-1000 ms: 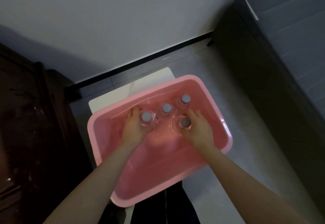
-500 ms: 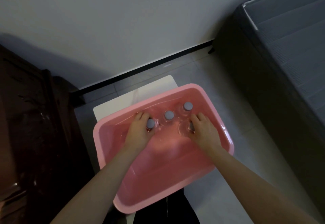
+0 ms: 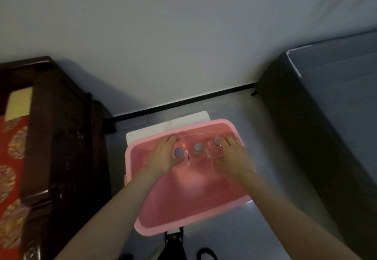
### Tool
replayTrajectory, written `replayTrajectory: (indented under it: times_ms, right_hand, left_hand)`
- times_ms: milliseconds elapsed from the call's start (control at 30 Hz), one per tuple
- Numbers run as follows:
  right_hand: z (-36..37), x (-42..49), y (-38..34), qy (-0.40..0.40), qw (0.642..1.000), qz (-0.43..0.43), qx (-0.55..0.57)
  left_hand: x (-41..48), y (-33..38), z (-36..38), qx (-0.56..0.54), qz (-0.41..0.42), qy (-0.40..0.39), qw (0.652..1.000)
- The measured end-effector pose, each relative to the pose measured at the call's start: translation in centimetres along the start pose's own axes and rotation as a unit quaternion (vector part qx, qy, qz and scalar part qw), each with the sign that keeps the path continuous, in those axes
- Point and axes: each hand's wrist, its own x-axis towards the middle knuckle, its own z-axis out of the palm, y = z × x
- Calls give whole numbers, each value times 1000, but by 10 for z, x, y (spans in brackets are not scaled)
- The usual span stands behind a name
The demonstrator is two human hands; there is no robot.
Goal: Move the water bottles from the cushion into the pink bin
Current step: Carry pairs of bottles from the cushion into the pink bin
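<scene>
The pink bin (image 3: 234, 131) rests on a white stool (image 3: 189, 120) in front of me. Three clear water bottles with grey caps stand upright in a row along its far wall: left bottle (image 3: 179, 152), middle bottle (image 3: 198, 147), right bottle (image 3: 216, 141). My left hand (image 3: 163, 155) curls around the left bottle's side. My right hand (image 3: 232, 157) lies over the right end of the row, fingertips touching the right bottle's cap; another bottle sits hidden under its palm. The near half of the bin holds nothing.
A dark wooden furniture piece (image 3: 61, 137) with a red patterned cushion (image 3: 10, 168) stands at the left. A dark bed frame (image 3: 326, 137) fills the right. Grey tiled floor (image 3: 265, 121) surrounds the stool, and a black shoe (image 3: 206, 253) shows at the bottom edge.
Both hands slid toward the bin's far wall with the bottles. The front right bottle's cap went out of sight under my right hand. The view tilted upward.
</scene>
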Motion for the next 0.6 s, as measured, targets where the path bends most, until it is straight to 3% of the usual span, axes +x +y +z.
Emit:
replayTrajectory:
  times_ms: [100,267,467,600]
  right_hand:
    - [-41,-8,-13,57,997,-43,35]
    - [-107,-31,-61,119,977,-145,104]
    - [-137,-77,-176,123,940,-284,144]
    - [-131,-120,-270,95,906,-392,124]
  left_hand:
    - [-30,20,-42,14,-19,53,998]
    - [-129,37,-118,12,-64,214,975]
    - [-303,23,-187,49,-182,409,893]
    - [-421,9,-206,60,-263,480,834]
